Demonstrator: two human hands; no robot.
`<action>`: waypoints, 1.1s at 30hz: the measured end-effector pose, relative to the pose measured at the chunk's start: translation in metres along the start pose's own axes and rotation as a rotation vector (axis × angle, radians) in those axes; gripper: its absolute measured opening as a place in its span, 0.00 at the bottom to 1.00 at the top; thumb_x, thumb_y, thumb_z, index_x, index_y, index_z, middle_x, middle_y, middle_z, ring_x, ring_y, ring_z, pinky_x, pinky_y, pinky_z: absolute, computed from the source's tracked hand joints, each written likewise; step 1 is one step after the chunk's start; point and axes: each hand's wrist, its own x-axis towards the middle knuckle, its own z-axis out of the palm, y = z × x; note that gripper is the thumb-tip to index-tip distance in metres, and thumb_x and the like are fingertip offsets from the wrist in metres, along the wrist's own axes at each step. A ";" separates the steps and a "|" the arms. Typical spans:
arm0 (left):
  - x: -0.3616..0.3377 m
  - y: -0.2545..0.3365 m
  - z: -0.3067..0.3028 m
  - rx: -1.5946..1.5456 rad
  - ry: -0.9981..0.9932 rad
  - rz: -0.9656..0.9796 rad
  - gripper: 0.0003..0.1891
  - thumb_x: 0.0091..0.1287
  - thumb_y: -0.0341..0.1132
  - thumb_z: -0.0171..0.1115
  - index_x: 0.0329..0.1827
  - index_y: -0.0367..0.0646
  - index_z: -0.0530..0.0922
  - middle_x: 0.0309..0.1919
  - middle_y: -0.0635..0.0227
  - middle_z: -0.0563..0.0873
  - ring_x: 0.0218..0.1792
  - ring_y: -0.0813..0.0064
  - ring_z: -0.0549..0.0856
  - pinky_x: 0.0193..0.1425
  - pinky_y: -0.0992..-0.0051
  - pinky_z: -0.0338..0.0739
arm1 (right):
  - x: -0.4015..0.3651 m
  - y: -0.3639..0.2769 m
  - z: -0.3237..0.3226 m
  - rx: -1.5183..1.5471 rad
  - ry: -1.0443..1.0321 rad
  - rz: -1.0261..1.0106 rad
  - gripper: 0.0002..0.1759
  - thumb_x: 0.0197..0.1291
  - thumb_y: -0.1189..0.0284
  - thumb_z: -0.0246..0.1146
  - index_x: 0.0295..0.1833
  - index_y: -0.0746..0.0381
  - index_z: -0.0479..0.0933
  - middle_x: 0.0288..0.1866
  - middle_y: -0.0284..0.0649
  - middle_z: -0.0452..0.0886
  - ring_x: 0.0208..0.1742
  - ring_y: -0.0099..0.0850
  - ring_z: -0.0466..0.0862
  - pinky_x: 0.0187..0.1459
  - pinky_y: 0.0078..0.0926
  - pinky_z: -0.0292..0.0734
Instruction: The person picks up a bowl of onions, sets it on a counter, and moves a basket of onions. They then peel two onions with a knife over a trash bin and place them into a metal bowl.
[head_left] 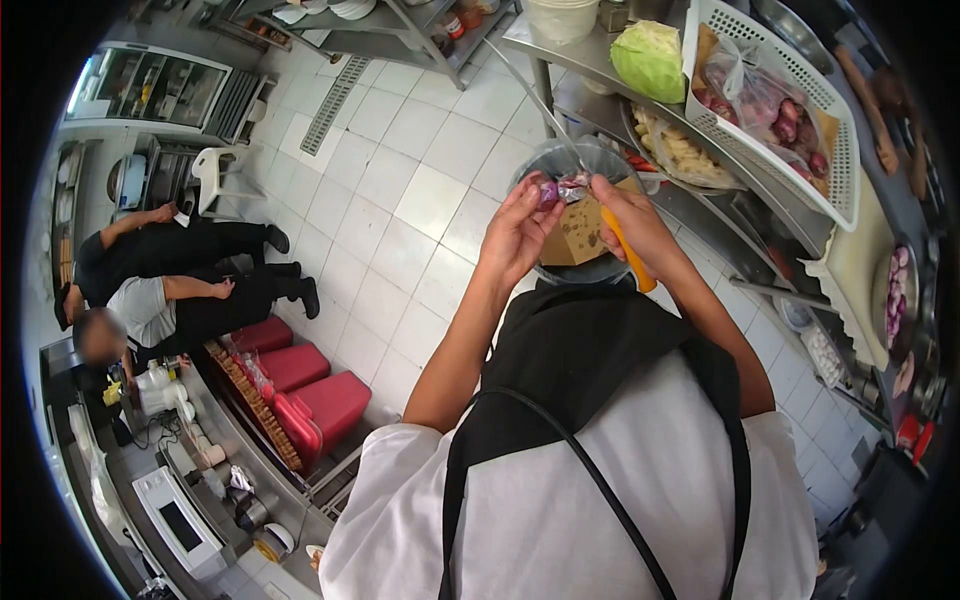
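My left hand (515, 232) is closed around a small red onion (544, 188), held up in the fingertips. My right hand (642, 228) grips a knife by its orange handle (630, 252). The long, thin blade (545, 108) points up and away to the left, its lower part close to the onion. Shiny purple-and-white pieces, perhaps peel, show between the two hands. Directly below is a round bin (525, 165) with a grey plastic liner, and a stained piece of cardboard (575, 232) lies in it.
On the steel shelving at right are a cabbage (648, 62), a white basket (845, 190) of bagged red onions, and a bowl of peeled shallots (897, 290). Two people (165, 270) stand at left, near red bins (320, 400). A drain grate (333, 105) crosses the tiled floor.
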 end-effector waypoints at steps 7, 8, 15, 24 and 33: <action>-0.003 0.010 -0.022 -0.137 0.038 -0.098 0.21 0.75 0.35 0.59 0.64 0.30 0.71 0.56 0.49 0.81 0.62 0.52 0.80 0.70 0.63 0.78 | 0.007 0.003 0.002 -0.020 0.056 0.007 0.38 0.68 0.39 0.57 0.68 0.59 0.75 0.20 0.28 0.69 0.18 0.17 0.68 0.20 0.17 0.63; -0.003 0.012 -0.024 -0.182 0.030 -0.122 0.21 0.75 0.35 0.59 0.63 0.29 0.71 0.56 0.48 0.81 0.63 0.52 0.80 0.70 0.63 0.77 | 0.010 0.005 0.001 -0.024 0.067 0.000 0.38 0.68 0.39 0.57 0.68 0.58 0.75 0.20 0.28 0.69 0.18 0.17 0.68 0.20 0.17 0.63; -0.005 0.014 -0.044 -0.111 0.121 -0.038 0.19 0.73 0.34 0.61 0.61 0.29 0.73 0.55 0.48 0.81 0.61 0.51 0.80 0.72 0.63 0.76 | 0.053 0.040 -0.005 -0.145 0.173 0.014 0.37 0.69 0.41 0.55 0.75 0.52 0.68 0.22 0.32 0.71 0.19 0.20 0.70 0.20 0.20 0.65; -0.011 0.012 -0.041 0.090 0.195 0.055 0.20 0.74 0.32 0.61 0.64 0.30 0.71 0.56 0.56 0.83 0.56 0.59 0.84 0.66 0.63 0.79 | 0.091 0.065 -0.010 -0.476 0.085 0.047 0.42 0.69 0.41 0.54 0.74 0.63 0.67 0.43 0.50 0.84 0.31 0.35 0.84 0.32 0.31 0.79; 0.002 0.008 -0.017 0.106 0.134 0.045 0.14 0.72 0.26 0.59 0.58 0.30 0.74 0.54 0.56 0.84 0.50 0.67 0.86 0.60 0.68 0.82 | 0.002 0.026 0.021 -0.598 0.083 -0.320 0.42 0.70 0.42 0.53 0.71 0.69 0.68 0.57 0.63 0.81 0.61 0.54 0.81 0.61 0.40 0.73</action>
